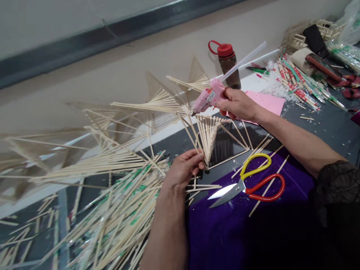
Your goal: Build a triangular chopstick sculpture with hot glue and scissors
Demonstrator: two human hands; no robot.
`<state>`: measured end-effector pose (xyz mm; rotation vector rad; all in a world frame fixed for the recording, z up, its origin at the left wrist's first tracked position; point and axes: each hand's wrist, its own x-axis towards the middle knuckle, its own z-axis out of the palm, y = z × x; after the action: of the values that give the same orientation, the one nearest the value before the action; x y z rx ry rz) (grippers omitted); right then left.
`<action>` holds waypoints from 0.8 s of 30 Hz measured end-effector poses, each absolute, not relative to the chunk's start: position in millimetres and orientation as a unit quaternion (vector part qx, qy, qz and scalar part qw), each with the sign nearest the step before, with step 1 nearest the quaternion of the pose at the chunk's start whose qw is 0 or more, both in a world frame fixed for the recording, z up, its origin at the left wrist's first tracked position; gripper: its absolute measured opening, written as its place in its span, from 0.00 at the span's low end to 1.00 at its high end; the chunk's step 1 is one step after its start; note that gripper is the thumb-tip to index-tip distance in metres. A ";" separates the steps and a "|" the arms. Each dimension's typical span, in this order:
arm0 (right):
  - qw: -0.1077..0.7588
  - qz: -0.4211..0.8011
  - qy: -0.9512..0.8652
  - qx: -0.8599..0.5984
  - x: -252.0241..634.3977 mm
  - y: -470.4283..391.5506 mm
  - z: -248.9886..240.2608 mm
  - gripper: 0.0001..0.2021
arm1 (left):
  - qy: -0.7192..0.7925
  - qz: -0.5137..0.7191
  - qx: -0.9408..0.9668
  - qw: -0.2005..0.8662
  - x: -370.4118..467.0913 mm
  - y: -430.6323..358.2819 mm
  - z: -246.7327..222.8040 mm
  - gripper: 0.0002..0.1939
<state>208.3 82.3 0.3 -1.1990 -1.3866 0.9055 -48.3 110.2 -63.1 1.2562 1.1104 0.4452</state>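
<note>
My right hand (237,105) is wrapped round a pink glue gun (206,99), with clear glue sticks rising behind it. The gun's nozzle points down and left, near the top of a fan-like structure of thin wooden sticks (208,137); whether it touches is too small to tell. Lower down, my left hand (189,163) pinches the structure at its bottom left corner. Scissors (240,187) with one yellow and one red handle lie on purple cloth (216,232), to the right of my left hand.
Wrapped sticks (120,213) pile up at the lower left. More stick structures (98,161) stand along the wall. Behind the glue gun is a dark bottle (230,69) with a red lid. Pink paper (266,101), glue scraps and red-wrapped chopsticks (300,86) lie at the right.
</note>
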 end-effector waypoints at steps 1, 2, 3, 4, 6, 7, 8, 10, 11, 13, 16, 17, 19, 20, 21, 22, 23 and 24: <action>0.522 0.377 -0.579 -0.501 208.5 82.3 0.4 0.09 | 0.489 0.197 0.550 0.648 -48.2 110.0 -63.0 0.18; 0.522 0.377 -0.578 -0.502 208.8 82.3 0.5 0.09 | 0.489 0.198 0.548 0.649 -48.1 109.7 -62.9 0.18; 0.523 0.375 -0.577 -0.503 209.2 82.3 0.6 0.08 | 0.489 0.198 0.547 0.650 -47.9 109.4 -62.7 0.18; 0.522 0.375 -0.575 -0.506 209.5 82.4 0.7 0.08 | 0.488 0.199 0.546 0.651 -47.7 109.2 -62.5 0.18; 0.521 0.377 -0.574 -0.508 210.1 82.5 0.8 0.08 | 0.486 0.198 0.547 0.652 -47.3 108.7 -62.1 0.18; 0.520 0.379 -0.573 -0.507 210.3 82.7 0.7 0.08 | 0.486 0.197 0.548 0.652 -47.3 108.6 -62.0 0.18; 0.521 0.381 -0.572 -0.506 210.5 82.8 0.6 0.08 | 0.485 0.196 0.549 0.651 -47.3 108.6 -61.9 0.18; 0.522 0.383 -0.572 -0.505 210.8 83.1 0.4 0.08 | 0.484 0.195 0.553 0.650 -47.6 108.8 -61.9 0.17; 0.522 0.382 -0.571 -0.505 211.0 83.2 0.4 0.08 | 0.483 0.195 0.555 0.649 -47.9 109.0 -62.1 0.17; 0.521 0.383 -0.570 -0.506 211.3 83.4 0.5 0.08 | 0.482 0.192 0.558 0.647 -48.7 109.5 -62.7 0.16; 0.520 0.384 -0.570 -0.506 211.6 83.5 0.5 0.08 | 0.483 0.191 0.557 0.648 -49.5 110.0 -64.0 0.16; 0.521 0.383 -0.571 -0.506 211.5 83.4 0.4 0.08 | 0.483 0.193 0.555 0.649 -49.6 110.1 -64.5 0.16; 0.521 0.378 -0.573 -0.507 211.4 83.4 0.1 0.08 | 0.482 0.195 0.551 0.652 -49.8 110.3 -65.1 0.16; 0.520 0.375 -0.575 -0.508 211.2 83.3 -0.1 0.08 | 0.481 0.196 0.550 0.654 -49.9 110.4 -65.3 0.17; 0.518 0.372 -0.577 -0.510 211.1 83.3 -0.1 0.08 | 0.481 0.196 0.549 0.655 -49.9 110.4 -65.4 0.17; 0.516 0.369 -0.578 -0.513 210.9 83.2 -0.1 0.07 | 0.481 0.197 0.548 0.655 -49.9 110.4 -65.4 0.17; 0.513 0.367 -0.579 -0.516 210.9 83.1 0.1 0.07 | 0.481 0.198 0.547 0.656 -49.8 110.4 -65.3 0.17; 0.511 0.366 -0.579 -0.519 210.9 83.0 0.5 0.07 | 0.481 0.199 0.547 0.656 -49.6 110.3 -65.0 0.17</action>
<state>210.9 83.0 0.5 -1.2495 -1.3948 0.8805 -49.6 110.3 -65.0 1.2399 1.0902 0.4511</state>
